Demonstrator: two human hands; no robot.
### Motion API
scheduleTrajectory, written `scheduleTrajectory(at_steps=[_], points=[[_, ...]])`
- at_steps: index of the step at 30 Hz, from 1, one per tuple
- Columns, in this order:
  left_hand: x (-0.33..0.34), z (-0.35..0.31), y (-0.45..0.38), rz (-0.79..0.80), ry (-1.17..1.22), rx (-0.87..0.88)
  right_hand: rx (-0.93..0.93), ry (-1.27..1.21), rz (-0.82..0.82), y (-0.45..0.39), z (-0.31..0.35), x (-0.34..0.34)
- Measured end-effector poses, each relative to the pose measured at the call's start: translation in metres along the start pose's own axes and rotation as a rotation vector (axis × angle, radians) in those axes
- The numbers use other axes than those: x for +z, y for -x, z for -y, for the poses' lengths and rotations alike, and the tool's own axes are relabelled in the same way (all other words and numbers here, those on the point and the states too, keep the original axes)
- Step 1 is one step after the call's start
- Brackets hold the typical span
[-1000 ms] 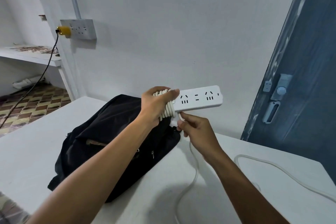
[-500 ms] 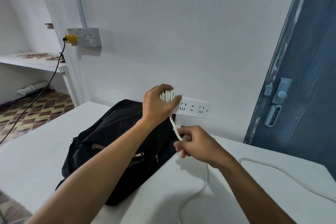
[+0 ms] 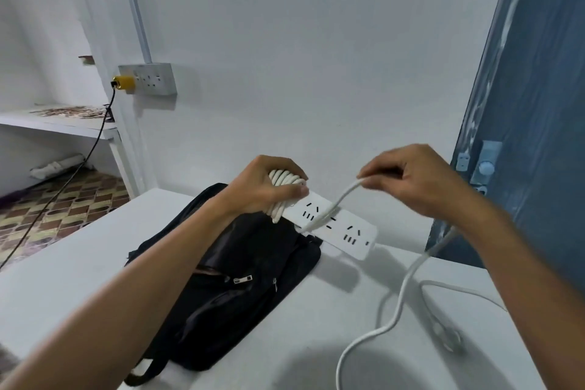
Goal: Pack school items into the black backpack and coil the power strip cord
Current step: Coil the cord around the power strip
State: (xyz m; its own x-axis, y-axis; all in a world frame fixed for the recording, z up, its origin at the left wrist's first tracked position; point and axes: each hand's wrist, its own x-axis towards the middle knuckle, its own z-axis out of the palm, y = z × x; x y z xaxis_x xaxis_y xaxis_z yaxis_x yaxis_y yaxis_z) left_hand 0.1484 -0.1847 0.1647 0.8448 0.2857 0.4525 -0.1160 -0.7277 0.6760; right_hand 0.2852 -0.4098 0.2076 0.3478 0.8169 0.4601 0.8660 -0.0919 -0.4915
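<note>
My left hand (image 3: 264, 187) grips one end of the white power strip (image 3: 343, 233) together with several turns of white cord (image 3: 285, 191) wound around that end, held in the air above the table. My right hand (image 3: 411, 177) pinches the loose white cord (image 3: 400, 298) up to the right of the strip, a stretch of it crossing the strip's face. The rest of the cord trails down onto the white table (image 3: 79, 263) at the lower right. The black backpack (image 3: 234, 282) lies flat on the table under my left forearm, its zipper pulls showing.
A blue door (image 3: 538, 104) with a latch stands at the right. On the wall, a socket plate (image 3: 152, 78) holds a yellow plug with a black cable running down to the patterned floor. A shelf (image 3: 57, 122) sits at the left.
My right hand has lifted from below the strip up and to the right, drawing the cord across the strip. The strip has swung so its sockets face me.
</note>
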Motion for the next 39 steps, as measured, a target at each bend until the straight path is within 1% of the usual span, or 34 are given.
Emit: scheduleTrajectory(at_steps=[2, 4, 5, 7, 8, 9, 10, 12, 15, 18, 21, 24, 26, 28, 29, 30, 31, 32, 33, 35, 36, 37, 39], points=[[0.006, -0.012, 0.007, 0.027, 0.176, -0.007, -0.018, -0.158, -0.104, -0.012, -0.005, 0.005], [0.016, -0.020, 0.012, 0.031, 0.377, -0.003, -0.003, -0.305, -0.106, -0.022, -0.009, 0.020], [0.023, -0.021, 0.013, -0.007, 0.506, -0.025, 0.027, -0.387, -0.086, -0.026, -0.014, 0.029], [0.036, -0.023, 0.013, -0.126, 0.802, -0.137, 0.128, -0.496, -0.059, -0.029, -0.022, 0.051], [0.041, -0.025, 0.012, -0.172, 0.929, -0.196, 0.198, -0.530, -0.087, -0.029, -0.023, 0.063], [0.045, -0.024, 0.012, -0.203, 1.010, -0.239, 0.223, -0.586, -0.151, -0.029, -0.023, 0.075], [0.047, -0.024, 0.012, -0.221, 1.052, -0.269, 0.199, -0.640, -0.218, -0.030, -0.020, 0.085], [0.048, -0.024, 0.014, -0.239, 1.042, -0.312, 0.148, -0.632, -0.289, -0.029, -0.013, 0.102], [0.048, -0.025, 0.017, -0.253, 0.928, -0.387, 0.163, -0.558, -0.281, -0.024, -0.014, 0.117], [0.048, -0.023, 0.018, -0.310, 0.965, -0.430, 0.230, -0.429, -0.218, -0.022, -0.015, 0.121], [0.048, -0.020, 0.017, -0.387, 0.989, -0.424, 0.265, -0.465, -0.188, -0.024, -0.008, 0.117], [0.042, -0.020, 0.013, -0.485, 0.861, -0.381, 0.306, -0.483, -0.113, -0.012, -0.001, 0.112], [0.032, -0.018, 0.007, -0.576, 0.764, -0.357, 0.318, -0.412, -0.050, 0.001, -0.001, 0.116], [0.021, -0.013, -0.002, -0.671, 0.659, -0.343, 0.307, -0.352, 0.048, 0.017, 0.004, 0.121], [0.016, -0.008, -0.006, -0.705, 0.539, -0.315, 0.309, -0.415, 0.095, 0.024, 0.007, 0.124], [0.013, -0.003, -0.009, -0.716, 0.362, -0.289, 0.333, -0.562, 0.136, 0.030, 0.012, 0.127], [0.011, 0.001, -0.011, -0.705, 0.196, -0.275, 0.373, -0.743, 0.147, 0.034, 0.019, 0.129], [0.010, 0.004, -0.013, -0.701, 0.099, -0.280, 0.424, -0.882, 0.109, 0.036, 0.024, 0.131], [0.011, 0.005, -0.013, -0.692, 0.110, -0.305, 0.461, -0.935, 0.015, 0.035, 0.025, 0.132], [0.012, 0.005, -0.013, -0.688, 0.287, -0.373, 0.466, -0.860, -0.216, 0.027, 0.019, 0.131], [0.013, 0.002, -0.013, -0.685, 0.379, -0.391, 0.465, -0.805, -0.276, 0.022, 0.015, 0.129], [0.013, 0.000, -0.013, -0.667, 0.456, -0.398, 0.469, -0.731, -0.280, 0.017, 0.012, 0.126], [0.011, -0.005, -0.013, -0.628, 0.554, -0.379, 0.470, -0.529, -0.206, 0.007, -0.001, 0.129]])
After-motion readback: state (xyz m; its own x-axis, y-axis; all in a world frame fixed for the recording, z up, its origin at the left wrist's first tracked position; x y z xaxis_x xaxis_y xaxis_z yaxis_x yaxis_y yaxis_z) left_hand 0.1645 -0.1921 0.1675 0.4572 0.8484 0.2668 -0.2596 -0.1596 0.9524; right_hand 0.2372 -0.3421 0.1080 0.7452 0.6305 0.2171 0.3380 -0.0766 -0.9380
